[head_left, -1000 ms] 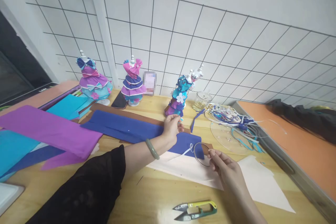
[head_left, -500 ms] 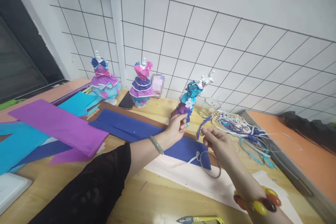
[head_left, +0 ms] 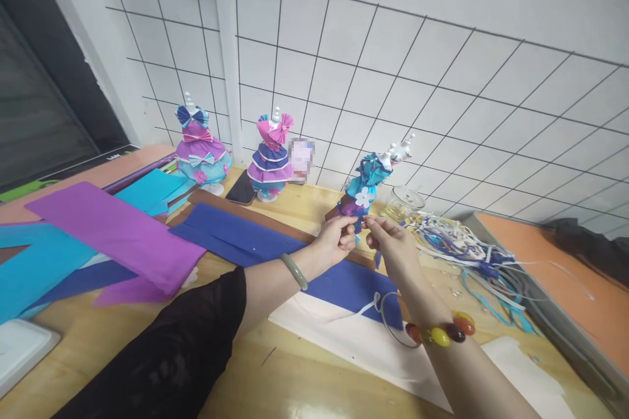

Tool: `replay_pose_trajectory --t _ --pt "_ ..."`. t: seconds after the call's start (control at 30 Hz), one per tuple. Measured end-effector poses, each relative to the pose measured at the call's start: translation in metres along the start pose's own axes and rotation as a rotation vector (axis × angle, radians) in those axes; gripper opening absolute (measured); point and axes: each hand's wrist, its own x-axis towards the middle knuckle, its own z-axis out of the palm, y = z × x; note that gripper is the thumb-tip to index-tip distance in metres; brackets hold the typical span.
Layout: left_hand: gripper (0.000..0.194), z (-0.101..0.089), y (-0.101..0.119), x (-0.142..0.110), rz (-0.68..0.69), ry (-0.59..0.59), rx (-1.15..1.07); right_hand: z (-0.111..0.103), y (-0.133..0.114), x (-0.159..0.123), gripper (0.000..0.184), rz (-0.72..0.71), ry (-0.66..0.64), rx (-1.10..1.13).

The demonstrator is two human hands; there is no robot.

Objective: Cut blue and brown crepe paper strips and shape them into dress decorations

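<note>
The worktop is cut off by the bottom edge. On it a dark-blue cloth stretches across, its middle hidden under the left forearm; the pale cloth in front runs out of sight beneath the right forearm. Past the fingertips, near the wall, stands the teal-and-purple dressed form, its hem and base mostly covered by the hands. In this view its long axis slants from the hem at lower left to the white neck at upper right; a second white neck shows behind, its body hidden. The left hand and right hand nearly meet, each pinching, thumb to forefinger, at a dark-blue bit in front of the hem. Whether that bit is loose or part of the dress is too small to tell.
</note>
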Motion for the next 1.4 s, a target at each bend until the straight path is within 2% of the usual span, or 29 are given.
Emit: replay_pose_trajectory --t 0.3,0.6,1.4 --pt "0.018 -0.002 -0.001 0.002 0.041 -0.035 0.049 0.006 0.006 0.007 0.031 0.018 0.023 0.020" --pt "0.018 -0.004 -0.004 0.002 0.139 -0.040 0.107 0.007 0.008 0.010 0.033 0.025 0.080 -0.007" --pt "0.019 -0.002 -0.003 0.000 0.153 0.004 0.100 0.007 0.007 0.012 0.032 0.025 0.091 -0.041"
